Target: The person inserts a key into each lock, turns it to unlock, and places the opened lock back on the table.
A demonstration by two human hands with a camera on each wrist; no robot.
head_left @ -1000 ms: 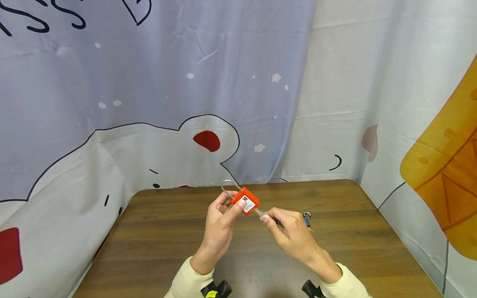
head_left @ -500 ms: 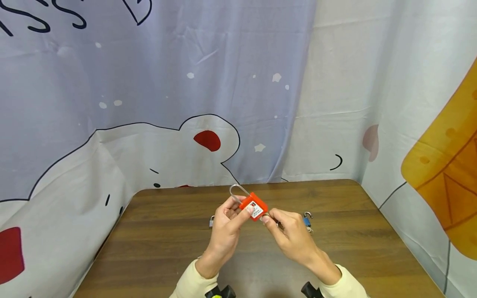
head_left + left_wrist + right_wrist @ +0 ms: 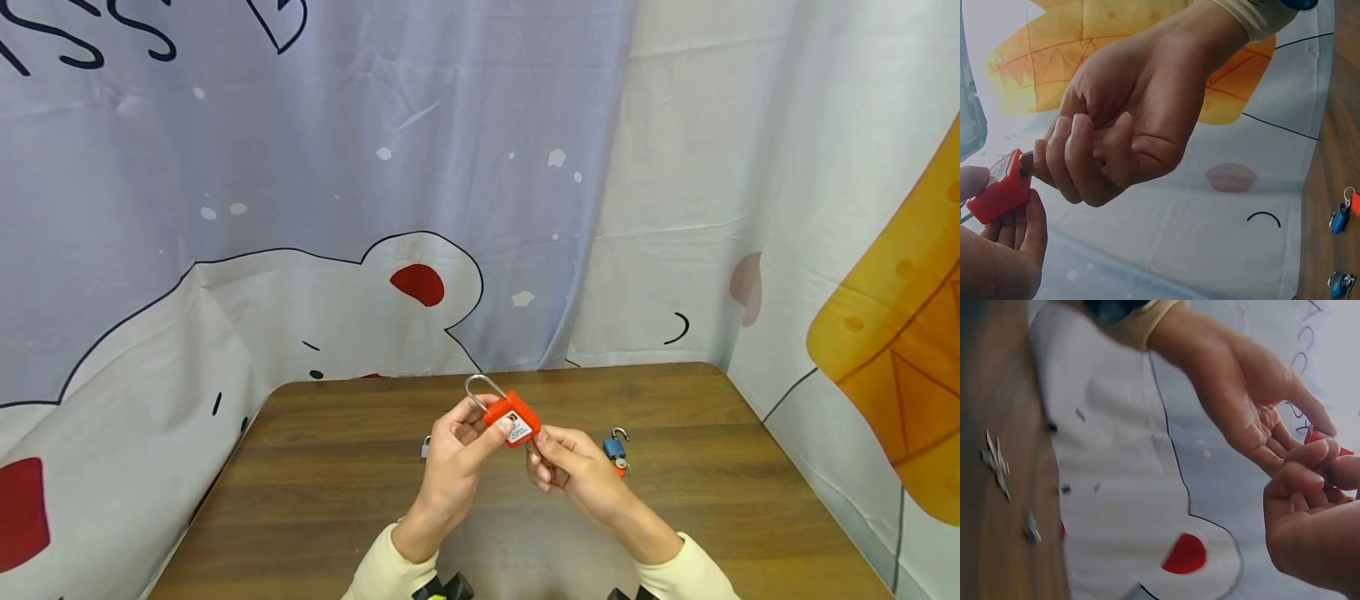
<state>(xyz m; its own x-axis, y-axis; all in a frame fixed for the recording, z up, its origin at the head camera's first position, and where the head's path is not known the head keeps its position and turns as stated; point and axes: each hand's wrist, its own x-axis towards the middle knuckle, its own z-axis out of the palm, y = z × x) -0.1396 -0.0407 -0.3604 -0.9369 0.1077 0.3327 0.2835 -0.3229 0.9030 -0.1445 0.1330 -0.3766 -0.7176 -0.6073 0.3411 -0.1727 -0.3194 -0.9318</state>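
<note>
In the head view my left hand (image 3: pixel 472 429) pinches a red padlock (image 3: pixel 513 416) above the wooden table (image 3: pixel 337 500), thumb on its labelled face. Its long steel shackle (image 3: pixel 483 385) points up and to the left. My right hand (image 3: pixel 542 446) sits right against the lock's bottom end, fingers curled and pinching a key. The left wrist view shows the red padlock (image 3: pixel 999 195) with the key (image 3: pixel 1027 164) in its end, held by the right hand (image 3: pixel 1054 169). In the right wrist view only a red corner of the padlock (image 3: pixel 1315 434) peeks out between the fingers of both hands.
A small blue padlock (image 3: pixel 615 448) with an orange tag lies on the table right of my hands, and a small silver padlock (image 3: pixel 425 447) lies left of them. Loose keys (image 3: pixel 996 464) lie on the wood. Printed cloth (image 3: pixel 300 208) walls the table at the back and sides.
Both hands and the red padlock have drifted right and slightly down. The right hand has closed the gap, so the key shaft no longer shows between its fingers and the lock.
</note>
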